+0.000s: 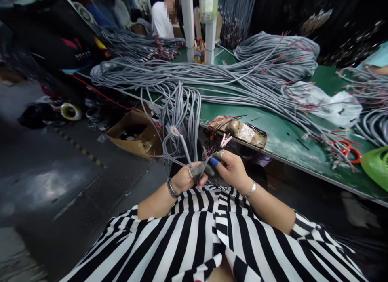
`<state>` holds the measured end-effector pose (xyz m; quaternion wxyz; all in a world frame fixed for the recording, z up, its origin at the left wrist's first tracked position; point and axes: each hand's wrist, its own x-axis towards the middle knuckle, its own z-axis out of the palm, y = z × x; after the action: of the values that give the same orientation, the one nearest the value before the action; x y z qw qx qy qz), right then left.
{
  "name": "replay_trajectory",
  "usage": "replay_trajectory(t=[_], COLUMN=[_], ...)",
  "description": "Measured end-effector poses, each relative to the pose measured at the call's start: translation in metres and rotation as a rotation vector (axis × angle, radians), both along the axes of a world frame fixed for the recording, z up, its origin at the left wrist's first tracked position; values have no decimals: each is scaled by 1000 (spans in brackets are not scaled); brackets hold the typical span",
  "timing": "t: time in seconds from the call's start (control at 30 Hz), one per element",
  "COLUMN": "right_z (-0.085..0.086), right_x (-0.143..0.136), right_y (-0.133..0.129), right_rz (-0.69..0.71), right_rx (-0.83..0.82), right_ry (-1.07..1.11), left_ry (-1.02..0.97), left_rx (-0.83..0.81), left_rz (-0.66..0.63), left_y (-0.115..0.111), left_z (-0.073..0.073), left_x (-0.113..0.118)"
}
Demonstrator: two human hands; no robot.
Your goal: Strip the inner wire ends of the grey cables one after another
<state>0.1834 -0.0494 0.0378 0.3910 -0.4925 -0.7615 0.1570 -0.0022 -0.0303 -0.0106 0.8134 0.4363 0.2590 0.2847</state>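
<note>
My left hand (187, 177) is closed around a grey cable (185, 149) whose upper part rises toward a hanging bundle. Close beside it, my right hand (232, 168) pinches at thin coloured wires (209, 152) at the cable's end. Grey and blue coverings wrap some of my fingertips. Just beyond the hands, a pale pink clip (226, 141) stands at the table's edge by a tape-wrapped block (246, 133). Loops of grey cable (182, 102) hang over the edge above my left hand. The exact wire between my right fingertips is too small to make out.
Long grey cable bundles (163, 70) lie across the green table (281, 138). Red-handled scissors (348, 152), a plastic bag (339, 106) and a green object (377, 165) are at right. An open cardboard box (133, 136) stands below left. A person (160, 19) is at the far side.
</note>
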Motion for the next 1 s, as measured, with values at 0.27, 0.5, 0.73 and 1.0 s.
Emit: replay_trajectory(t=[0.27,0.5,0.73,1.0], right_z=[-22,-32,-36,-30], right_x=[27,25,5,16], right_y=[-5,-5,9,7], right_rz=[-78,-37,182,136], right_rx=[-95,-327,-518,-438], right_ry=[78,612,761,583], left_ry=[185,433,460,321], left_rx=[234,519,654,325], left_rz=[247,313,290,277], left_y=[12,8,7,6], left_z=[3,-6,-9,-3], left_x=[12,14,15,16])
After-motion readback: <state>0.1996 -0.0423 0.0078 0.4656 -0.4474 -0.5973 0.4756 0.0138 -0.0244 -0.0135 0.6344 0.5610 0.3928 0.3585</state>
